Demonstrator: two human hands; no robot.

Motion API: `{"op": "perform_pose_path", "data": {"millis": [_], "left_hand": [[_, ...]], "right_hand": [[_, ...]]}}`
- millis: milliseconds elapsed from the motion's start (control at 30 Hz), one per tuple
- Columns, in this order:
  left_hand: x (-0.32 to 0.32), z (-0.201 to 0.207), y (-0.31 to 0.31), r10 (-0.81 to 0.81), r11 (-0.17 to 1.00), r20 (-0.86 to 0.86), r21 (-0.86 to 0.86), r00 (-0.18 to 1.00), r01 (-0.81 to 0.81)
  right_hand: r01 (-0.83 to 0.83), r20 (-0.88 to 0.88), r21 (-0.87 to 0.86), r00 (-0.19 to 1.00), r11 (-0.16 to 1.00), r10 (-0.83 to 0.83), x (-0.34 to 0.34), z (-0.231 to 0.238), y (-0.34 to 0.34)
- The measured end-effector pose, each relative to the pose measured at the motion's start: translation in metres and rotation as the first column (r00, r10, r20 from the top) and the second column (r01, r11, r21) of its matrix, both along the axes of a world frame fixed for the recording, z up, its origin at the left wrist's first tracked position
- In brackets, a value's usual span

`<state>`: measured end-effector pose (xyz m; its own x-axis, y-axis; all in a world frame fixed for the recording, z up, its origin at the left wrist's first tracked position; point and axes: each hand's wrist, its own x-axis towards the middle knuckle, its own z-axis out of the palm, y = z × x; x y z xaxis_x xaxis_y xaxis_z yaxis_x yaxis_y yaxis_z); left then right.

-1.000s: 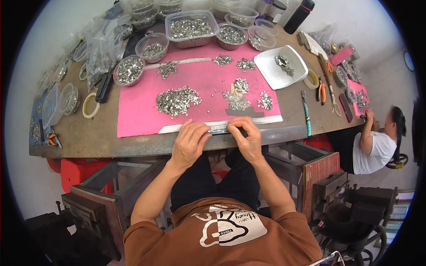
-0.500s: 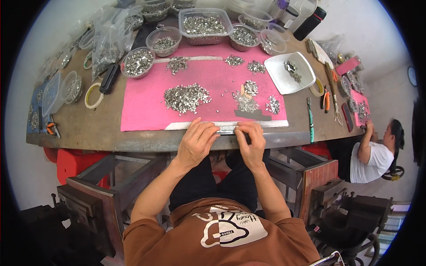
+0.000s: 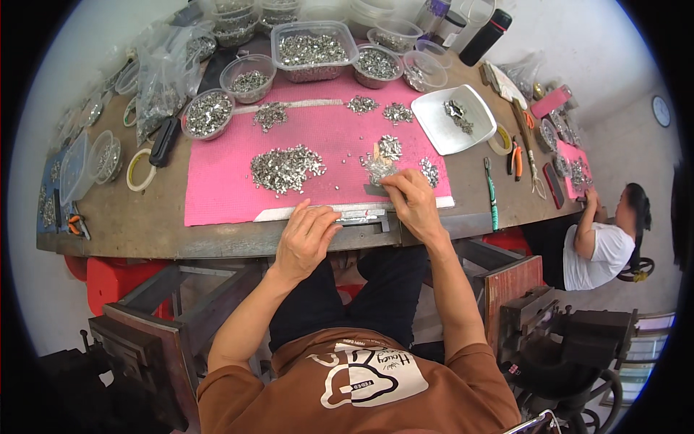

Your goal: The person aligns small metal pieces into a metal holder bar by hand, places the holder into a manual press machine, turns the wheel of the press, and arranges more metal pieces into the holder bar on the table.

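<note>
My left hand (image 3: pixel 307 233) is at the front edge of the table, its fingertips closed on the left end of a narrow metal bar (image 3: pixel 361 217) with small silvery pieces along it. The bar's left end is hidden under those fingers. My right hand (image 3: pixel 413 202) reaches over the pink mat (image 3: pixel 224 173), thumb and forefinger pinched at a heap of thin silvery pins (image 3: pixel 377 170). Whatever lies between these fingertips is too small to make out. Left of this heap lies a larger pile of small shiny metal pieces (image 3: pixel 285 170); a smaller pile (image 3: pixel 429 172) is just right of it.
Plastic tubs of metal pieces (image 3: pixel 314 54) line the back. A white tray (image 3: pixel 437 134) stands right of the mat, near a green toothbrush-like tool (image 3: pixel 491 195) and orange-handled pliers (image 3: pixel 515 159). Tape (image 3: pixel 137 173) lies at left. Another person (image 3: pixel 596 239) sits at far right.
My right hand has left the metal bar and moved up to the heap of pins. My left hand stays at the bar's left end. The whole view has shifted slightly.
</note>
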<state>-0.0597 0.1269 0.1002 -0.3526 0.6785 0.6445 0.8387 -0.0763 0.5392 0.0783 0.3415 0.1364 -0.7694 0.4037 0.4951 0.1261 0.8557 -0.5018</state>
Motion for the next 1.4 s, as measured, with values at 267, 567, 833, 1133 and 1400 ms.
{"op": "perform_pose_path", "data": {"millis": [267, 567, 833, 1133, 1400], "left_hand": [[-0.002, 0.0, 0.001, 0.011, 1.0, -0.03, -0.011, 0.999, -0.011], [-0.002, 0.0, -0.001, 0.021, 1.0, -0.034, -0.017, 0.999, -0.022], [-0.002, 0.001, 0.0, 0.018, 1.0, -0.039, -0.008, 0.999, -0.018], [-0.001, 0.0, 0.0, 0.021, 1.0, -0.053, -0.004, 0.998, -0.021], [-0.001, 0.0, 0.0, 0.018, 1.0, -0.042, -0.004, 0.999, -0.018]], "right_hand": [[-0.151, 0.159, 0.159, 0.979, 0.976, 0.126, -0.025, 0.0, 0.014], [-0.194, 0.117, 0.084, 0.976, 0.977, 0.184, -0.02, 0.01, 0.004], [-0.241, -0.033, -0.258, 0.97, 0.935, 0.241, 0.01, 0.008, -0.037], [-0.226, -0.025, -0.186, 0.974, 0.956, 0.225, 0.01, 0.004, -0.042], [-0.214, 0.019, -0.031, 0.976, 0.976, 0.215, 0.011, 0.005, -0.044]]}}
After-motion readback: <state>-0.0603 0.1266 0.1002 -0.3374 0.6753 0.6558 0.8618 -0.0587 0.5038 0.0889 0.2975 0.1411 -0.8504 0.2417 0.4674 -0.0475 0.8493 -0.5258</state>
